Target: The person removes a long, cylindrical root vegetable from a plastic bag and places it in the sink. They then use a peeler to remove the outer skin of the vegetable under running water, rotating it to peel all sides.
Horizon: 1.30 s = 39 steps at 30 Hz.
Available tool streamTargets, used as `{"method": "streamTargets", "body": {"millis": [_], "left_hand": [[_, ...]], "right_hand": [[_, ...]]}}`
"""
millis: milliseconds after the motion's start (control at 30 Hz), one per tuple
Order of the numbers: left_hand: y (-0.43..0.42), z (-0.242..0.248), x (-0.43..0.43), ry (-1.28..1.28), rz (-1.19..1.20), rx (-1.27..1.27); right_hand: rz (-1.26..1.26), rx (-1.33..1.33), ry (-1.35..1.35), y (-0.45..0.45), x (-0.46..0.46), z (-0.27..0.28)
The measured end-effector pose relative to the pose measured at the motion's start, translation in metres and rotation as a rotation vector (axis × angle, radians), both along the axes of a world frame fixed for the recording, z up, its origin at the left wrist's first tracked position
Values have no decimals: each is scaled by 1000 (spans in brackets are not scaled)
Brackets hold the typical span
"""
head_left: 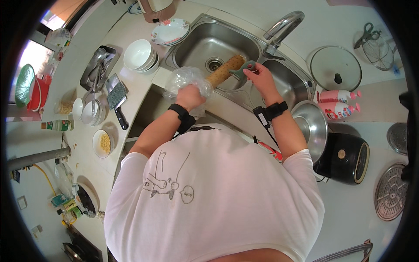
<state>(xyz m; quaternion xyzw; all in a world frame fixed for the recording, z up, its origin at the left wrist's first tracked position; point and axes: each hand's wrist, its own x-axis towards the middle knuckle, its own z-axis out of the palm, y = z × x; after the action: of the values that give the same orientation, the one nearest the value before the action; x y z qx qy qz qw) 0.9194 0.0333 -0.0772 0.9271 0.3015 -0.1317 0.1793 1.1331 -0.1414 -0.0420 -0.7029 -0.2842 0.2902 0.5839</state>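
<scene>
My left hand (190, 97) grips one end of a long brown yam-like root (226, 71) through a clear plastic bag (186, 80), which bunches around the fingers and hides that end. The bare length of the root slants up and right over the left basin of the stainless steel sink (196, 42). In my right hand (262, 80) is a green-grey peeler (244, 69), pinched by its handle between thumb and fingers. Its head is at the side of the root near the far end; whether it touches the skin I cannot tell.
A chrome faucet (284, 29) arches over the sink. White bowls (139, 55) and floral plates (170, 31) are stacked at the left rim. On the left counter lies a cleaver (117, 98). A metal bowl (311, 127) stands by my right forearm.
</scene>
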Motion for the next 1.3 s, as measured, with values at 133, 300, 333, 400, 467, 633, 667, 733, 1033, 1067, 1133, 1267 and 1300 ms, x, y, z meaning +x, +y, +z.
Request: {"method": "streamTargets", "body": {"millis": [133,300,333,400,467,633,667,733,1033,1067,1133,1267,1300], "left_hand": [[-3,6,2,32,23,-25],[-6,4,1,28,53,14],[-6,3,1,25,53,17],[-6,3,1,14,66,14],[-6,4,2,47,66,2],[-8,5,2,11,56,12],[-8,6,1,-18,59,8],[-8,5,2,-34,72,3],[-7,-1,2,-10,82,9],[-8,-1,2,-12,85,14],[-9,0,2,3,89,20],[-10,2,3,22,92,16],[-10,2,3,12,92,12]], "right_hand": [[-4,27,183,11,0,-12],[55,179,327,32,-18,-27],[65,199,355,35,-20,-28],[72,200,342,40,-21,-31],[50,223,319,42,-20,-36],[-202,165,-86,26,24,-50],[-261,111,-161,18,41,-52],[-400,-20,-283,3,79,-55],[-502,-27,-163,-16,158,-55],[-495,-87,-181,-16,153,-54],[-455,-158,-217,-15,145,-50],[-438,-100,-268,-15,133,-48],[-412,-124,-249,-17,130,-50]]}}
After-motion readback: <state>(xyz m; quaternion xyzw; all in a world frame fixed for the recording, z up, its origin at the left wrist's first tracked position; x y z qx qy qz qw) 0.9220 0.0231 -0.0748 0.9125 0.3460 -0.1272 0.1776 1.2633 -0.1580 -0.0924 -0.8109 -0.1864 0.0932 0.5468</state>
